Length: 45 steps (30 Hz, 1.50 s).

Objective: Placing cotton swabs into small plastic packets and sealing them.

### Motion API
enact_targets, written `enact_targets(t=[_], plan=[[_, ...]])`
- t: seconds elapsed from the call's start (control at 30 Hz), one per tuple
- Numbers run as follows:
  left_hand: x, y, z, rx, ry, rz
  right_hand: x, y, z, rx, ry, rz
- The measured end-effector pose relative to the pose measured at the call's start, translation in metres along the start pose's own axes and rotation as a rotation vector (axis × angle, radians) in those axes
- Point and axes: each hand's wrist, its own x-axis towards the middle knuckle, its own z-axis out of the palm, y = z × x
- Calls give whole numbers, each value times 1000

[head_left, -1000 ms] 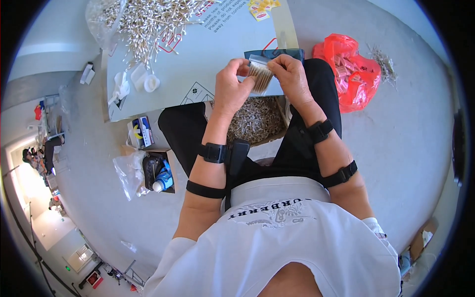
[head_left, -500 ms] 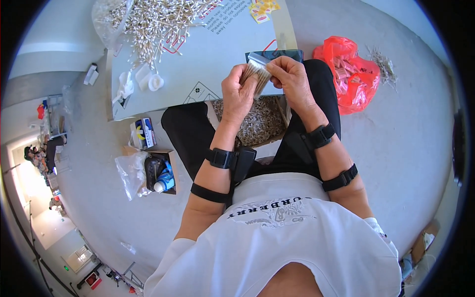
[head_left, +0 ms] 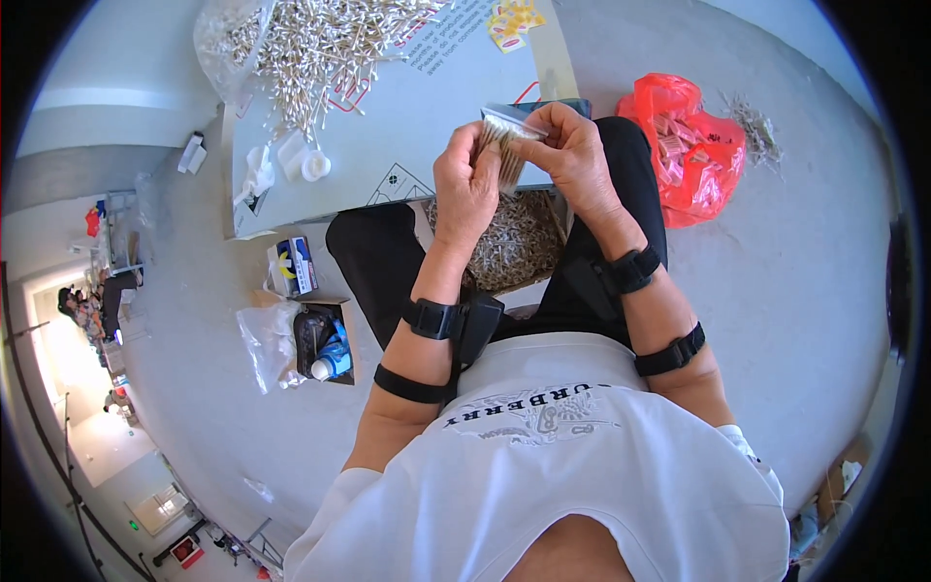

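Note:
A small clear zip bag packed with cotton swabs is held up between both hands, over the table's near edge. My left hand closes on its left side, thumb across the front. From the right, my right hand pinches the bag near its top strip with thumb and fingers. Below them, between my knees, sits an open box with many swab-like pieces in it. A large heap of loose cotton swabs lies on the far left of the table.
A clear bag leans by the heap. White tape-like rolls and yellow packets lie on the table. On the floor stand a red plastic bag at right and a carton with a blue bottle at left.
The bag has tipped a little and its top strip slants lower to the right. My right fingers have shifted in over its front. The whole view has moved slightly.

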Motion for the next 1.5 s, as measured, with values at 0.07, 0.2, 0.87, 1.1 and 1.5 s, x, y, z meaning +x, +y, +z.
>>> enact_targets(t=[0.07, 0.2, 0.87, 1.1, 1.5], plan=[[-2, 1, 4, -170, 75, 83, -3, -5, 4, -9, 33, -32], [-6, 17, -2, 190, 54, 265, -16, -23, 8, -136, 109, -103], [-5, 59, -46, -344, -214, -240, -21, -42, -1, -18, 19, 21], [-7, 54, -40, -320, -182, -267, -24, -27, 12, 135, 18, 71], [-5, 52, -39, -329, -179, -270, -25, -22, 17, 47, 40, 86]])
